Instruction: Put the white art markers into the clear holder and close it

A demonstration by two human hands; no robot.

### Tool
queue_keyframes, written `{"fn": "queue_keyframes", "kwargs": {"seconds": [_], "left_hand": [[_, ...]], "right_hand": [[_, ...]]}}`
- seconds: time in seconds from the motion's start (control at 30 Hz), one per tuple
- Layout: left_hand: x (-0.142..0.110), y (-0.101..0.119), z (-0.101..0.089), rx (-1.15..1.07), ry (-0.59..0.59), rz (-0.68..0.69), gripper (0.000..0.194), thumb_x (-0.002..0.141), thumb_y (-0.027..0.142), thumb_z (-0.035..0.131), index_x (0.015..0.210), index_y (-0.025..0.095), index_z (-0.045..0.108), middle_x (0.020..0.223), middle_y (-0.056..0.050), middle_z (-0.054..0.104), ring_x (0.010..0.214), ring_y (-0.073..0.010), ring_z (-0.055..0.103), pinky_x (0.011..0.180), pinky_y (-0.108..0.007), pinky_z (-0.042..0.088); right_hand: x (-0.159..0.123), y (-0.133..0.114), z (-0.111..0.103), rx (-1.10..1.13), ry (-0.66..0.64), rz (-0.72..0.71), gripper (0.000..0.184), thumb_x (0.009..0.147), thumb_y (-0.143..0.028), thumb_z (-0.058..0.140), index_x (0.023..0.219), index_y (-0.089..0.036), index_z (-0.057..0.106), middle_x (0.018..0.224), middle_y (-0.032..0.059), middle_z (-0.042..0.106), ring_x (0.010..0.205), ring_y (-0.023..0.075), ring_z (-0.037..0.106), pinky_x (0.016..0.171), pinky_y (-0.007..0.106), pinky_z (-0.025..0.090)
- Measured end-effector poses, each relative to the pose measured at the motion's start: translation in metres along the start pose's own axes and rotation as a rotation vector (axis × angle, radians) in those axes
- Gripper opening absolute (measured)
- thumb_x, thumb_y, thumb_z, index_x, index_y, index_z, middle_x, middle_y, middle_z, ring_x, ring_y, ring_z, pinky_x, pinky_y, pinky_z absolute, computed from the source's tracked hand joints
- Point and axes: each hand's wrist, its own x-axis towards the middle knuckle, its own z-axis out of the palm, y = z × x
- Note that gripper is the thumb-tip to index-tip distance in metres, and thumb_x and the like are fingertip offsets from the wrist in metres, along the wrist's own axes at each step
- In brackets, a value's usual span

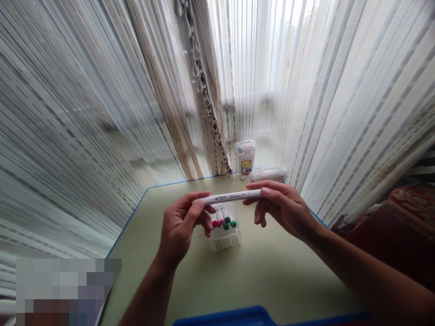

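Left hand (176, 224) has one end of a white marker (231, 197) pinched and right hand (285, 208) has the other, so they're apart with it bridging them above the worktop (272, 276). Looks to me like a clear case (225, 241) of colourful pens (222, 217) sits below, then an upright tub (246, 156) and low box (271, 173) by the far edge.

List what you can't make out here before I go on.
- Head view: fine print on the white marker, too small and soft.
- Head view: most of its left end, behind the fingers of the left hand.
- Head view: lower part of the lying clear box, behind the right hand.
- Head view: blue object, cut off by the bottom edge.
- Head view: lower-left corner, pixelated.
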Motion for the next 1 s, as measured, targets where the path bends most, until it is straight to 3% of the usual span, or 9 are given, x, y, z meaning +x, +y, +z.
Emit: {"fn": "queue_keyframes", "kwargs": {"seconds": [0.17, 0.5, 0.67, 0.83, 1.0], "left_hand": [[-0.0007, -0.0004, 0.0008, 0.117, -0.007, 0.041, 0.024, 0.089, 0.031, 0.073, 0.104, 0.012, 0.074, 0.074, -0.006, 0.075, 0.049, -0.0147, 0.067, 0.044, -0.025, 0.054], [-0.0020, 0.0036, 0.0062, 0.258, 0.049, 0.106, 0.022, 0.078, 0.027, 0.085, 0.094, 0.014, 0.076, 0.060, -0.001, 0.071, 0.049, -0.0120, 0.064, 0.051, -0.021, 0.055], [-0.0010, 0.0026, 0.0060, 0.284, 0.044, 0.105, 0.021, 0.077, 0.029, 0.085, 0.090, 0.014, 0.079, 0.062, -0.001, 0.071, 0.050, -0.0118, 0.063, 0.050, -0.021, 0.054], [-0.0004, 0.0018, 0.0042, 0.295, 0.019, 0.124, 0.022, 0.085, 0.029, 0.079, 0.100, 0.013, 0.079, 0.058, 0.000, 0.068, 0.048, -0.0105, 0.061, 0.050, -0.021, 0.052], [0.0002, -0.0010, 0.0014, 0.210, 0.009, 0.137, 0.021, 0.092, 0.030, 0.072, 0.105, 0.014, 0.077, 0.075, -0.004, 0.074, 0.051, -0.0117, 0.064, 0.051, -0.024, 0.055]], "right_hand": [[0.0003, 0.0026, -0.0014, -0.061, -0.007, -0.039, 0.027, 0.087, -0.036, 0.078, 0.103, -0.015, 0.076, 0.084, 0.0103, 0.080, 0.050, 0.0185, 0.073, 0.041, 0.024, 0.056], [0.0002, 0.0022, 0.0047, -0.248, 0.057, -0.102, 0.029, 0.071, -0.034, 0.092, 0.086, -0.013, 0.078, 0.060, 0.0040, 0.073, 0.046, 0.0180, 0.069, 0.039, 0.025, 0.056], [0.0002, 0.0025, 0.0036, -0.268, 0.075, -0.132, 0.025, 0.075, -0.034, 0.089, 0.085, -0.013, 0.079, 0.059, 0.0054, 0.073, 0.045, 0.0163, 0.068, 0.041, 0.024, 0.057], [0.0008, 0.0036, 0.0004, -0.168, 0.052, -0.125, 0.023, 0.080, -0.033, 0.085, 0.092, -0.014, 0.079, 0.072, 0.0075, 0.078, 0.049, 0.0167, 0.071, 0.041, 0.023, 0.056], [0.0000, 0.0024, -0.0009, -0.064, 0.028, -0.079, 0.023, 0.087, -0.034, 0.078, 0.100, -0.015, 0.079, 0.079, 0.0094, 0.080, 0.052, 0.0178, 0.073, 0.043, 0.024, 0.056]]}}
